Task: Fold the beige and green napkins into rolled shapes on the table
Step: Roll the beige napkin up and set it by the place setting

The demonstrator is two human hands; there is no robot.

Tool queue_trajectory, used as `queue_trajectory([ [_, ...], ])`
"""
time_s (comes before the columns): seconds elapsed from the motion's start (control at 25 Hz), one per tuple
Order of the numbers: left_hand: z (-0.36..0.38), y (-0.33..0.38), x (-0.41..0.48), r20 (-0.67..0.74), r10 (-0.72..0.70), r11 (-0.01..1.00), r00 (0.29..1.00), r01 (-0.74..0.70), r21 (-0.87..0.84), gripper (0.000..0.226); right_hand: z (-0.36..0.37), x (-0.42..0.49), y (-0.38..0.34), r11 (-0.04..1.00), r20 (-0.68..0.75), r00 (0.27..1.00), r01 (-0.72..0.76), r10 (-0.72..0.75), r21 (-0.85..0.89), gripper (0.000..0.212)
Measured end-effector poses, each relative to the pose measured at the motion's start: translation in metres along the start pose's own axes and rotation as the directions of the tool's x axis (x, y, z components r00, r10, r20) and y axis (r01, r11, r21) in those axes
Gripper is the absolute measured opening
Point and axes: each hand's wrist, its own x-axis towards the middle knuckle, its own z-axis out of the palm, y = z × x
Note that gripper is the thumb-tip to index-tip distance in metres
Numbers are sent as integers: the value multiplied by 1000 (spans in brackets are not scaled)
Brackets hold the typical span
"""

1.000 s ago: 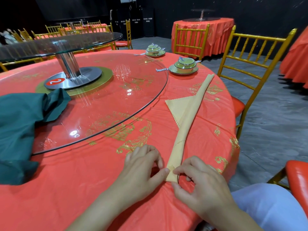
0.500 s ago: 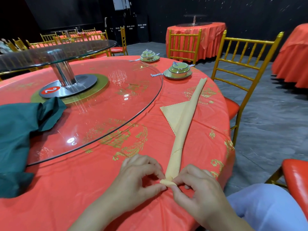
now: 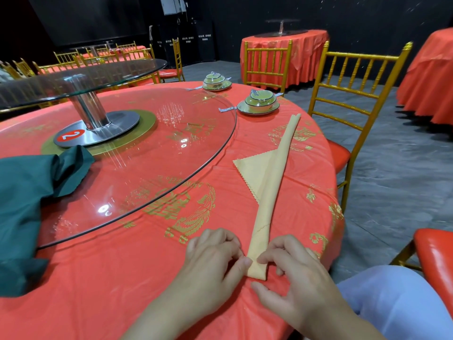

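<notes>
At the far left: green napkin (image 3: 27, 204), crumpled in a heap, partly on the red tablecloth (image 3: 98, 290), partly over the edge of the glass turntable (image 3: 152, 153).

Further right, near the front edge of the table: left hand (image 3: 213, 256), knuckles up, fingers curled under, thumb tip pressed against the left side of the near end of the beige napkin (image 3: 272, 187).

Beige napkin itself: rolled into a long narrow strip, flat on the tablecloth, running from between the two hands away toward a green bowl on a saucer (image 3: 258, 104). One loose triangular corner sticking out on its left side, near the turntable rim. Near end turned over in a short fold.

On the right of this fold: right hand (image 3: 294, 273), fingers also bent, forefinger tip down on the fold, thumb stretched out on the cloth just below. Impossible to tell whether any cloth is caught under the curled fingers.

Far right: gold chair (image 3: 362, 56), close to the table.
</notes>
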Motion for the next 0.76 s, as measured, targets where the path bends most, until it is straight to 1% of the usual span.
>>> queue_trajectory([
  [0.08,1,-1,-1,-55,-4,1000,998,3,-19,38,0,0,3,999,-4,1000,20,-20,-49,28],
  [0.2,1,-5,-1,-112,51,995,992,-60,-81,30,-2,6,8,1000,23,1000,0,1,-11,28],
  [0.36,-1,-14,-2,-69,91,990,993,-98,-101,41,-4,12,9,996,91,994,-69,63,61,30],
  [0.44,-2,-14,-2,-73,93,991,993,-100,-94,37,-7,15,8,994,110,992,-74,64,81,30],
  [0.52,-2,-11,0,-67,87,992,994,-92,-80,36,-11,16,7,994,97,995,-49,40,95,29],
  [0.6,-3,-9,4,-39,61,996,997,-63,-66,40,-14,17,6,996,73,997,-2,-5,91,27],
  [0.68,-7,-5,10,36,20,999,999,-18,-51,47,-15,16,6,996,36,999,13,-16,90,24],
  [0.72,-10,-2,13,92,-17,999,996,20,-33,46,-14,16,6,997,23,1000,10,-12,83,24],
  [0.76,-12,0,18,144,-56,998,988,56,4,40,-13,15,7,998,15,1000,9,-10,63,25],
])
